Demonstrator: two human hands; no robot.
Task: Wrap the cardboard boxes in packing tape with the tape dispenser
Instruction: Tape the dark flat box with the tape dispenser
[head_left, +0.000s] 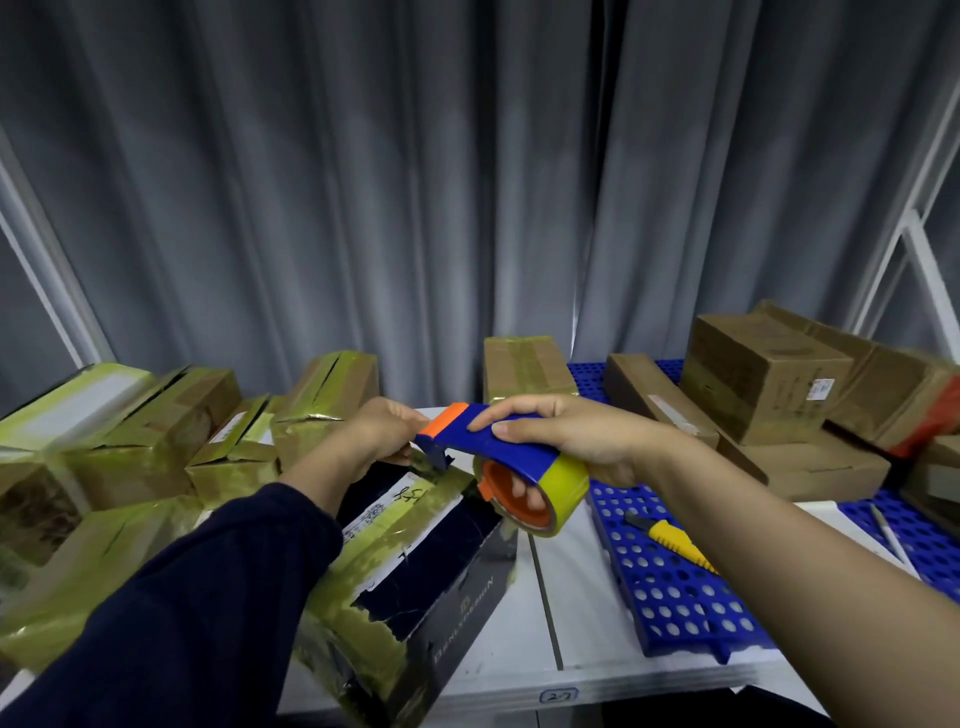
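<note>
The right hand (576, 441) grasps the blue and orange plastic tape dispenser (498, 447). Its thumb lies along the top of the blue handle and its fingers (519, 488) reach through the orange core of the yellowish-green tape roll (566, 483). The left hand (384, 431), coming out of a dark navy sleeve (197, 597), curls on the dispenser's orange front end, thumb above and fingers below by the cutter. Whether a strip of tape lies between them cannot be made out.

Directly beneath both hands lies a dark navy cardboard box with a white label (415, 571), partly covered in wrinkled yellowish tape. The dispenser's nose sits just over its far top edge. The left forearm hides the box's near left part.

Left of the left hand crowd several brown cardboard boxes already wrapped in glossy yellowish tape (130, 431), and one more taped box (524, 366) stands beyond the hands.

Beyond the right hand, untaped brown cardboard boxes (753, 384) are stacked. Under the right forearm a blue perforated plastic panel (675, 587) lies on the white table (545, 623). A yellow utility knife (675, 540) rests on the panel, partly hidden by the arm. A grey pleated curtain (467, 182) hangs behind.
</note>
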